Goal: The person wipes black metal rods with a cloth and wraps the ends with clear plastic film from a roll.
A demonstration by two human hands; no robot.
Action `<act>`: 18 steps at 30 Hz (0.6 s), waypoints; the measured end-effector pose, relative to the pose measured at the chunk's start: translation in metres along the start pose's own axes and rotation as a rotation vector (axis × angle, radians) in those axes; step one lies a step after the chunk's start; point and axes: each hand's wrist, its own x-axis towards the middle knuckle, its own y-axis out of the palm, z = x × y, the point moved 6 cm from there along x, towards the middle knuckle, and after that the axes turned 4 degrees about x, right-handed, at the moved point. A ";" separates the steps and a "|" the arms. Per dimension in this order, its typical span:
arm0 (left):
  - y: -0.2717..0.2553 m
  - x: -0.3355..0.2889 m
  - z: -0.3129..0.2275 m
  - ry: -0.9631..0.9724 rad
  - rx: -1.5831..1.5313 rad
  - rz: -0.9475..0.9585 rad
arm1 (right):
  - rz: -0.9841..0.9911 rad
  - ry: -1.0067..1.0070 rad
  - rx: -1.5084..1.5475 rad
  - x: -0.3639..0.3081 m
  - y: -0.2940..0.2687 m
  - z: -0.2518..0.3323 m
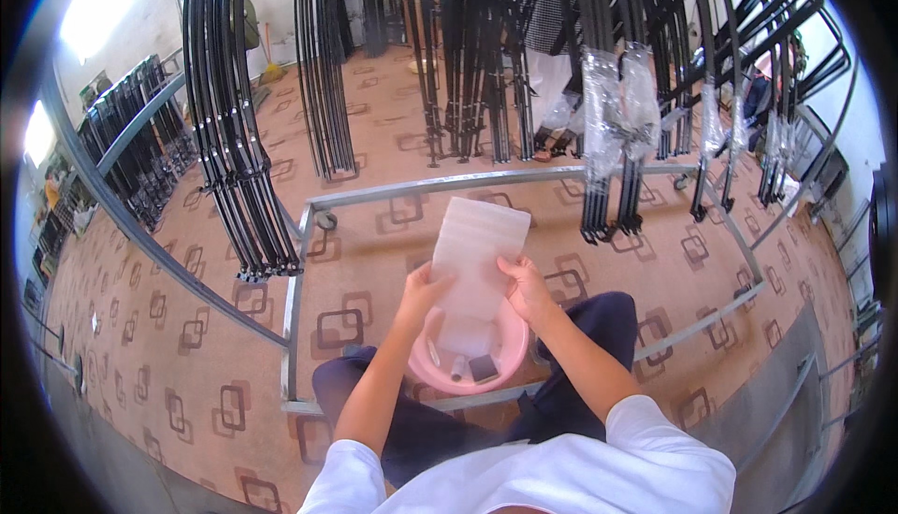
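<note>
Between my two hands is a whitish, see-through sheet of foam wrap (481, 247), held up by its side edges. My left hand (422, 293) is closed on its left edge, and my right hand (527, 290) pinches the right edge with the thumb on top. Below the sheet, between my knees, stands a pink plastic basin (456, 387). Inside it lie a small pale cylinder (458, 367), a flat dark square piece (484, 367) and more whitish sheet material (468, 337). The held sheet hides the basin's far side.
A grey metal frame on casters (412, 188) surrounds my legs at floor level. Long bundles of black metal tubes (223, 130) hang ahead, some with clear plastic wrapped round their lower ends (601, 107). A slanting grey bar (178, 252) crosses on the left. Patterned flooring (201, 355) spreads around.
</note>
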 end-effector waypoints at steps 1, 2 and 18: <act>0.003 -0.004 -0.006 -0.006 -0.070 0.033 | 0.033 0.009 0.027 -0.007 0.002 0.004; -0.001 -0.006 -0.017 0.065 0.046 0.006 | -0.008 -0.139 -0.183 -0.012 0.003 0.019; 0.011 0.060 -0.112 0.390 1.105 -0.082 | 0.054 -0.567 -1.626 0.081 0.040 0.048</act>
